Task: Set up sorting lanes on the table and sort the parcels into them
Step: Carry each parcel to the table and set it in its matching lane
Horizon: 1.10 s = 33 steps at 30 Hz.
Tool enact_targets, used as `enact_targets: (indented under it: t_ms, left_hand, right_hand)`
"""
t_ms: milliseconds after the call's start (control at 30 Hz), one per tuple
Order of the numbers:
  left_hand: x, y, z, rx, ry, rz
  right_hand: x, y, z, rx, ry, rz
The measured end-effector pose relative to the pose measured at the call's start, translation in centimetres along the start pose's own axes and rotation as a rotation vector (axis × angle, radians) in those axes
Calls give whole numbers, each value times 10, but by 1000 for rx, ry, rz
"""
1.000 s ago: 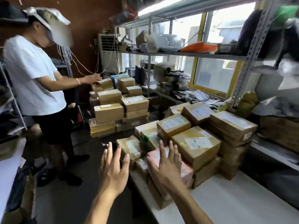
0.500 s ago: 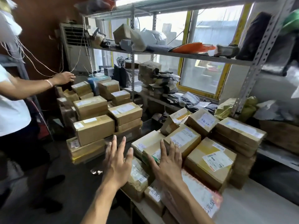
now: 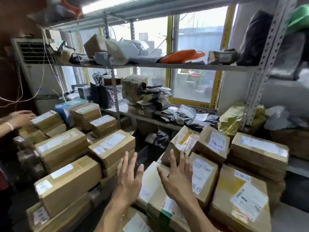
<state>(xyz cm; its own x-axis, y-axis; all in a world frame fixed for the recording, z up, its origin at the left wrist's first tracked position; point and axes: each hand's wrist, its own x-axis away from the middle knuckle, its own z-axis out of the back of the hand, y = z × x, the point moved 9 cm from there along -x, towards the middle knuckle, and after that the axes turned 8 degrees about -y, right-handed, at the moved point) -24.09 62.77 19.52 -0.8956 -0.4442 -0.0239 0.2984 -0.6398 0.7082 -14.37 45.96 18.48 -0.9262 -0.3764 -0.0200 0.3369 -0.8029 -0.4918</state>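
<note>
The left hand (image 3: 128, 180) is raised with its fingers straight and spread wide, holding nothing; it hangs in front of the gap between two heaps of parcels, its fingertips over the edge of the near stack (image 3: 112, 148) on the left, though contact cannot be told. The right hand (image 3: 177, 176) is likewise flat and wide open, its fingers lying over the top of a labelled box (image 3: 203, 174) in the right heap; whether they press on it cannot be told. Both hands are bare, two in all, and neither grips anything. The right heap shows about seven brown cartons, among them a large one (image 3: 240, 198) with a white label at the near right and a tilted one (image 3: 182, 141) with torn yellow tape behind the fingers. The left heap holds roughly eight cartons piled in steps, with a blue-wrapped parcel (image 3: 66, 109) at its back. A second person's hand (image 3: 21, 117), with a pale band at the wrist, reaches in from the left edge beside the far cartons. Behind both heaps stands a metal rack (image 3: 260, 77) with two loaded shelves: soft grey mailers, an orange bag (image 3: 180, 56) and a yellow-green bag (image 3: 234, 118). A white air conditioner (image 3: 38, 69) stands at the far left, with a yellow-framed window (image 3: 192, 77) behind the rack.
</note>
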Motion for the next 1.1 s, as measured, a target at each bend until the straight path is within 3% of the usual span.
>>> enact_targets:
  t_ms: [333, 500, 700, 900, 1000, 1100]
  left_hand:
    - [-112, 23, -39, 89, -159, -109]
    - [-158, 43, -61, 127, -256, -168]
    - [-210, 58, -89, 165, -350, -210]
    - [-253, 54, -108, 230, -409, -189]
    - [-271, 48, -116, 257, -407, -170]
    - [-284, 41, -127, 299, -453, -134]
  right_hand:
    - [-88, 28, 15, -113, 8, -138]
    - [-131, 42, 21, 46, 34, -185]
    - [-176, 43, 4, 262, -93, -313]
    - [-196, 49, -48, 174, -259, -418]
    - [-195, 53, -49, 231, -242, -386]
    - [-193, 42, -51, 318, -184, -232]
